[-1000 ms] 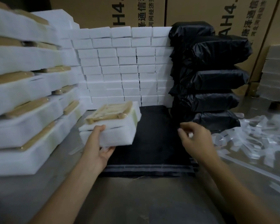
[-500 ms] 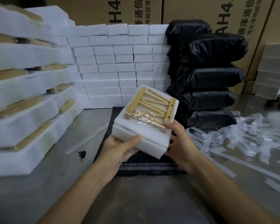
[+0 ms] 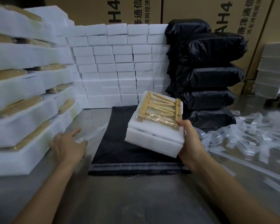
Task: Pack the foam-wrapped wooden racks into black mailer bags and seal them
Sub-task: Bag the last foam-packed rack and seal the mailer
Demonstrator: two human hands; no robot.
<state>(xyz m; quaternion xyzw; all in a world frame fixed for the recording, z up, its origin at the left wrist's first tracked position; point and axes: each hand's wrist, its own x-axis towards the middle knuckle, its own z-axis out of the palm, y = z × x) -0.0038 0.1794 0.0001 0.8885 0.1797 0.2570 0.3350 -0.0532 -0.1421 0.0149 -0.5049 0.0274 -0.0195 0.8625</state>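
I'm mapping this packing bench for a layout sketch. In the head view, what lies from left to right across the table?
Stack of foam-wrapped racks → left hand → flat black mailer bag → foam-wrapped wooden rack → right hand gripping it → pile of clear strips.

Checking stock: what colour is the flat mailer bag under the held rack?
Black mailer bag, greyish strip at its near edge; head view.

A grey, dully reflective table [image 3: 136, 199] fills the foreground; tall brown cardboard cartons [image 3: 192, 8] printed with black lettering stand along the back like a wall; a white foam-block stack [image 3: 271, 70] rises at the far right; the light is dim and even.
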